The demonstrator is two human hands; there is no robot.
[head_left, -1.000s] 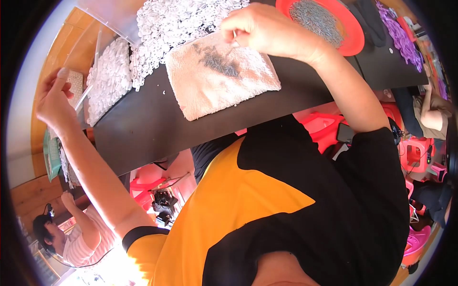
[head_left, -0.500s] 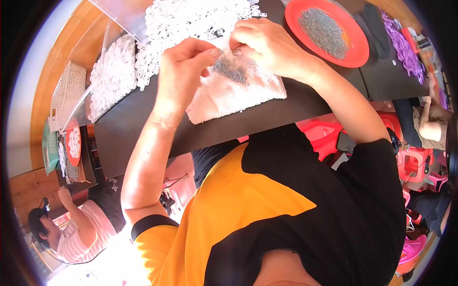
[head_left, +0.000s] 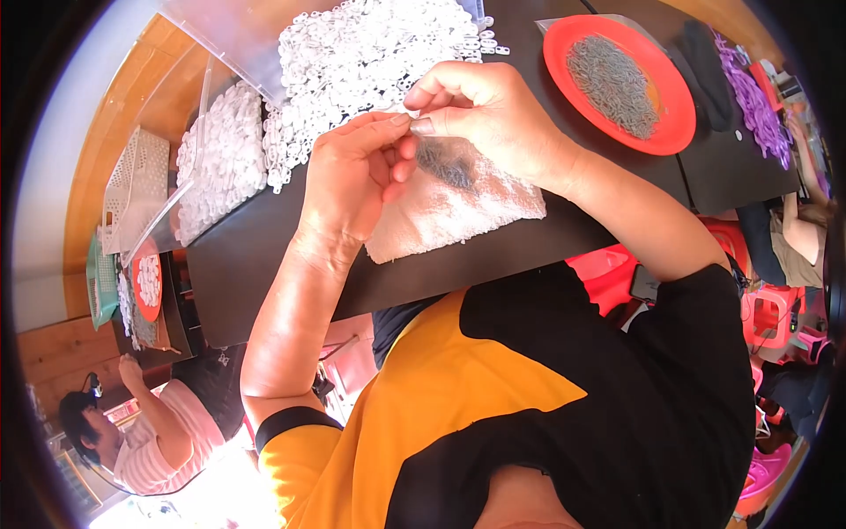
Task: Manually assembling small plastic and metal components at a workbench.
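Observation:
My left hand (head_left: 357, 172) is closed in a pinch, its thumb and forefinger meeting the fingertips of my right hand (head_left: 493, 110). The right hand pinches at the same spot, its forefinger arched over. A speck of white shows between the fingertips, too small to make out. Below the hands a pale towel (head_left: 454, 216) lies on the dark table, bearing a small heap of grey metal screws or pins (head_left: 448, 166). Just beyond the hands spreads a large pile of white plastic pieces (head_left: 361, 53) with holes in them.
At the right stands a red plate (head_left: 679, 115) of small grey metal parts (head_left: 612, 84). White pieces (head_left: 220, 159) fill a clear bin at left, near a white basket (head_left: 132, 181). Purple pieces (head_left: 749, 93) lie far right. A person (head_left: 167, 432) sits lower left.
Both hands have come together, fingertips now touching where a gap showed before. The whole view has shifted, so the table and hands appear lower and slightly to the right.

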